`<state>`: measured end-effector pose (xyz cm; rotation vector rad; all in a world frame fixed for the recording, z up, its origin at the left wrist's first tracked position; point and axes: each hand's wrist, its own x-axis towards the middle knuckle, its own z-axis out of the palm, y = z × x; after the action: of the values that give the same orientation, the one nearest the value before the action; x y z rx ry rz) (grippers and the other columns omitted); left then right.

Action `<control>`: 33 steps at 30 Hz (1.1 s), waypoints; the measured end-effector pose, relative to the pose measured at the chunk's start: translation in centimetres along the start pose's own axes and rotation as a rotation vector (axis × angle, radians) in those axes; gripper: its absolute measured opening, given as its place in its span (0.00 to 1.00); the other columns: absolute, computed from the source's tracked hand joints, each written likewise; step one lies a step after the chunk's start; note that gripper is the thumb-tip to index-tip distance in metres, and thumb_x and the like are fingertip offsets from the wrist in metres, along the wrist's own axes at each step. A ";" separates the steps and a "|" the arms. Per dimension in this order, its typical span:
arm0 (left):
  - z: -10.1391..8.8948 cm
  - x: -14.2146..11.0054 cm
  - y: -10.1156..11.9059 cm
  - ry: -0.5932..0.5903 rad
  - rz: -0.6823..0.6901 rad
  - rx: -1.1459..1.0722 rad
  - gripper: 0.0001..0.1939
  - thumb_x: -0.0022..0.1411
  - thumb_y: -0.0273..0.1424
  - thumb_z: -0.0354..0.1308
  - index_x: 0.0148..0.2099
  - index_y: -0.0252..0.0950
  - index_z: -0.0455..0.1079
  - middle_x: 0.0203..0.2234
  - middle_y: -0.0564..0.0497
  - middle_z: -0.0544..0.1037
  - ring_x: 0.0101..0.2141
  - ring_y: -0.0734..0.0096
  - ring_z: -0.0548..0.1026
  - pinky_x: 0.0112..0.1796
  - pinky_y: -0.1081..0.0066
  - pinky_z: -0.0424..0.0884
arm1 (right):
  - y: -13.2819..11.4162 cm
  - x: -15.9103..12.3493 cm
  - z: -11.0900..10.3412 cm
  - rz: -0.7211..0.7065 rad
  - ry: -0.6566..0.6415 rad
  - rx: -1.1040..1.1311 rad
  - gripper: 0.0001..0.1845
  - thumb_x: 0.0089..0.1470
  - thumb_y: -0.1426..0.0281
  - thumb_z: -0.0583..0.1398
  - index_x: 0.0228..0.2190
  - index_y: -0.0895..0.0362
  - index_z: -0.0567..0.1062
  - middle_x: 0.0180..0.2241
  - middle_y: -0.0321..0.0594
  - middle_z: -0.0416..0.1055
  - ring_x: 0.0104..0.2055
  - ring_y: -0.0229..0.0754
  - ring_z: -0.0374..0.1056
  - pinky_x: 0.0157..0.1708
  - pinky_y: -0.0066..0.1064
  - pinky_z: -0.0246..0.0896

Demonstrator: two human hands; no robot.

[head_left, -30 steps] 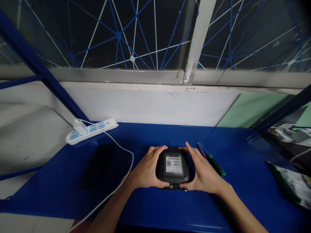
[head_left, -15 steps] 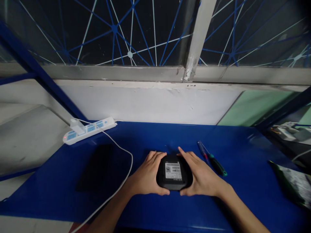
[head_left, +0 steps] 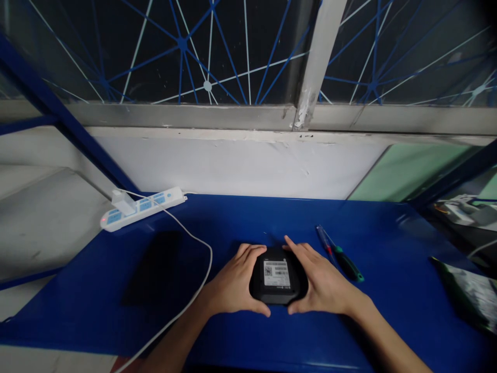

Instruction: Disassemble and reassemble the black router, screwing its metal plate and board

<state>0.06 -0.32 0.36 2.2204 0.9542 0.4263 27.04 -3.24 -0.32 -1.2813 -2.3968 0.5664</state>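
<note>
A black, rounded plastic device casing (head_left: 277,297) lies label side up in front of me, with a white printed label (head_left: 276,273) bearing a QR code and barcodes. My left hand (head_left: 235,285) is curved round its left side, fingers at the far edge and thumb near the front corner. From the other side, my right hand (head_left: 320,282) grips the right edge, its index finger sticking up and its thumb at the front. What lies under the casing is hidden.
Right of my hands lie a green-and-black screwdriver (head_left: 348,264) and a clear-handled screwdriver with red (head_left: 323,238). A white power strip (head_left: 143,209) sits back left, its white cable (head_left: 200,239) crossing the blue table (head_left: 248,217). Dark flat object (head_left: 153,269) left; plastic bag (head_left: 471,295) far right.
The casing has come down toward me between both hands. Green circuit-board parts that showed below its front edge a second ago are now out of sight. Little has moved in the last half second.
</note>
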 end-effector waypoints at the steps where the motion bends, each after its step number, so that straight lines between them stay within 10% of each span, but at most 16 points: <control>1: 0.0 0.0 0.0 0.000 0.003 -0.002 0.59 0.36 0.44 0.80 0.67 0.40 0.55 0.61 0.38 0.64 0.63 0.39 0.59 0.60 0.39 0.63 | 0.0 0.0 0.0 -0.001 -0.001 -0.002 0.76 0.36 0.39 0.69 0.71 0.58 0.38 0.62 0.63 0.63 0.61 0.68 0.63 0.58 0.61 0.59; 33: 0.0 -0.1 0.0 -0.045 -0.013 0.128 0.53 0.45 0.52 0.76 0.69 0.45 0.59 0.67 0.43 0.63 0.64 0.41 0.60 0.61 0.41 0.62 | -0.6 0.3 -0.4 -0.008 0.000 -0.122 0.63 0.39 0.38 0.67 0.67 0.60 0.60 0.61 0.61 0.68 0.64 0.65 0.63 0.59 0.57 0.66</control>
<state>0.03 -0.43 0.38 2.3273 0.9970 0.3158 26.63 -3.20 0.38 -1.3208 -2.4687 0.4234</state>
